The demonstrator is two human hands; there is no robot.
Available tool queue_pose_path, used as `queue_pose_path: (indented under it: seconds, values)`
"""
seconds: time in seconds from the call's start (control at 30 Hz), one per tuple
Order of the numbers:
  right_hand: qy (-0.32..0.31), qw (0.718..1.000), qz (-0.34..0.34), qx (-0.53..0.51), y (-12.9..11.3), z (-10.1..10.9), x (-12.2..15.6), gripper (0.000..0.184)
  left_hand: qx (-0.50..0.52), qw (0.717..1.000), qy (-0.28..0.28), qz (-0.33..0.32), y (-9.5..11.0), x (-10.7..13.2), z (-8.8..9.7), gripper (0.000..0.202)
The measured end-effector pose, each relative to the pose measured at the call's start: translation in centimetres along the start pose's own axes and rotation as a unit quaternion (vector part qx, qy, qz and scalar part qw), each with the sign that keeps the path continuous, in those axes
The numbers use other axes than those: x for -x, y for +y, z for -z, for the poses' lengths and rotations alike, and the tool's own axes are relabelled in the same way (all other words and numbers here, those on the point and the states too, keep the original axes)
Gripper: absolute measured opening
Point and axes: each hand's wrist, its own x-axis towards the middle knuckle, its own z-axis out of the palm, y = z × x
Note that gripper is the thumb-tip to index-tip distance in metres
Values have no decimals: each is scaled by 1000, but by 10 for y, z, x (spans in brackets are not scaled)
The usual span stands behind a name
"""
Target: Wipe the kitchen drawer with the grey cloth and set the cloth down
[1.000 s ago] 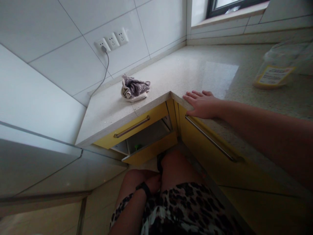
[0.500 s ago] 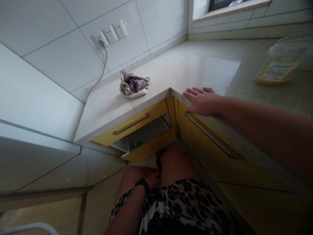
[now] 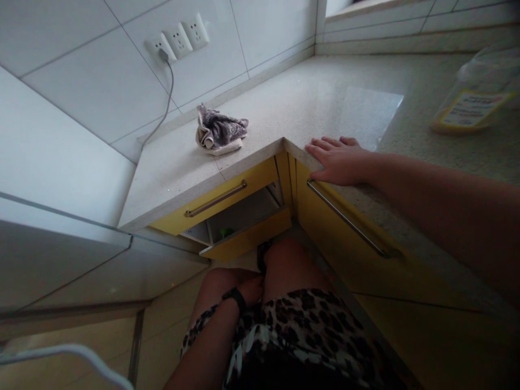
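My right hand [image 3: 339, 160] lies flat with fingers stretched out on the inner corner of the speckled countertop [image 3: 325, 103], just above a long metal handle [image 3: 345, 219] on a yellow cabinet front. My left hand [image 3: 249, 290] rests low between my knees, a dark band on its wrist; its fingers are tucked out of sight. Below the counter's left run a yellow drawer [image 3: 247, 238] stands pulled out beneath another yellow front with a bar handle [image 3: 215, 199]. A crumpled grey cloth [image 3: 219, 132] sits on the counter near the wall.
Wall sockets [image 3: 179, 38] with one plugged cord hang above the cloth. A clear bag with a yellow label [image 3: 467, 105] lies at the counter's far right. A glossy white appliance side [image 3: 60, 216] fills the left. A pale curved bar [image 3: 73, 357] shows at bottom left.
The view has tilted down and shifted slightly. My right hand stays flat on the counter corner and my left hand stays between my knees. The pale curved bar has come into view.
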Motion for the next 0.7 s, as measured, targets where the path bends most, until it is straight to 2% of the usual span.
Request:
queue_pose_path:
  seconds: [0.27,0.5,0.7]
  values:
    - [7,1000,5,-2,2,-1,-1,96,19,1000,1,2,8,7,1,62]
    - [29,999,20,-8,8,-8,-5,97,22,1000,2,-13,16,10,3,53]
    - [26,999,23,-22,10,-9,-6,100,15,1000,2,-17,22,13,3,54]
